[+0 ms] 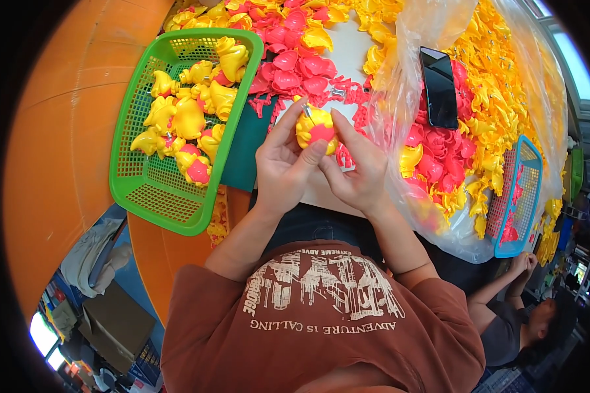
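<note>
Between my two hands, above the near edge of the work surface, is a small rounded yellow and pink plastic toy part with a thin metal piece showing at its top left. My left hand grips it from the left, thumb across its lower front. My right hand holds its right side with thumb and fingers. Loose pink plastic shells lie in a heap just beyond my hands. To the left, a green mesh basket carries several yellow and pink assembled pieces.
A black phone rests on a clear plastic bag right of my hands. Beyond it spreads a large pile of yellow parts. A blue basket stands at the right, near another person. An orange surface curves along the left.
</note>
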{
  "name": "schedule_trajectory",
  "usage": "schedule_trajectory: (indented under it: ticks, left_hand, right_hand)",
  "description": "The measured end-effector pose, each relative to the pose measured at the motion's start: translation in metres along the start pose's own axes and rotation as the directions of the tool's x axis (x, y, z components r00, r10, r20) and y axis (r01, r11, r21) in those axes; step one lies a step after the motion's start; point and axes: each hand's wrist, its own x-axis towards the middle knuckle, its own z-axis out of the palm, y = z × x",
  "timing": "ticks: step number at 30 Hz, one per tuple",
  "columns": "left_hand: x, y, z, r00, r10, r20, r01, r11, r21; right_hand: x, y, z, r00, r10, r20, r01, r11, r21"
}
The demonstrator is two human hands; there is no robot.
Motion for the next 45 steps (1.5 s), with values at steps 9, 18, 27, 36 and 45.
schedule_trajectory:
  ticks: [9, 18, 27, 36, 45]
  left_hand:
    - [0.007, 0.010, -0.004, 0.979, -0.203, 0.020, 0.203, 0.962, -0.185]
    - [0.001, 0.005, -0.009, 0.974, -0.191, 0.120, 0.207, 0.968, -0.141]
    - [0.001, -0.006, -0.021, 0.954, -0.215, 0.210, 0.233, 0.970, -0.065]
    - [0.007, -0.019, -0.024, 0.930, -0.298, 0.216, 0.315, 0.948, -0.051]
    - [0.018, -0.024, -0.028, 0.891, -0.350, 0.288, 0.376, 0.926, -0.038]
  right_hand:
    - [0.013, 0.004, -0.018, 0.872, 0.249, 0.421, -0.461, 0.706, 0.537]
    - [0.022, 0.008, -0.032, 0.935, -0.025, 0.353, -0.106, 0.932, 0.346]
    - [0.030, -0.001, -0.050, 0.891, -0.076, 0.448, 0.025, 0.993, 0.118]
    - [0.024, -0.005, -0.047, 0.888, 0.103, 0.448, -0.122, 0.992, 0.013]
    - [0.022, 0.002, -0.048, 0.910, 0.179, 0.375, -0.217, 0.974, 0.061]
